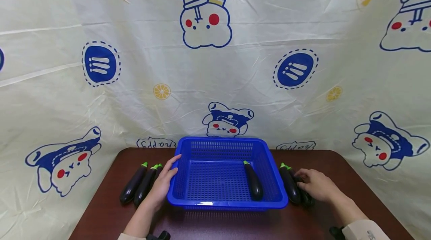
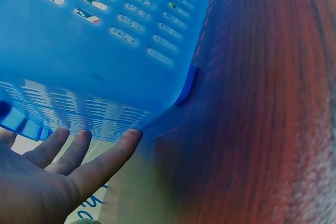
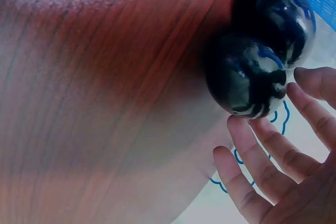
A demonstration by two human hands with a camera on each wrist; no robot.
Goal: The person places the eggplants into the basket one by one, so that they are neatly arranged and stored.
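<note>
In the head view, a blue plastic basket [image 1: 217, 205] holds one dark eggplant [image 1: 254, 184] in its right part. My left hand [image 1: 159, 185] rests on the basket's left rim; in the left wrist view the fingers of this hand [image 2: 79, 179] lie extended against the basket's side [image 2: 79, 66]. My right hand [image 1: 318, 184] is over an eggplant [image 1: 307, 199] right of the basket, beside another eggplant [image 1: 290, 187]. The right wrist view has this hand [image 3: 281, 169] with spread fingers, fingertips touching the nearer eggplant [image 3: 247, 77]; the other [image 3: 286, 19] is beyond.
Several eggplants [image 1: 133, 185] lie left of the basket, beside my left forearm. The brown table [image 1: 101, 210] meets a pale patterned cloth [image 1: 134, 101] hanging behind it.
</note>
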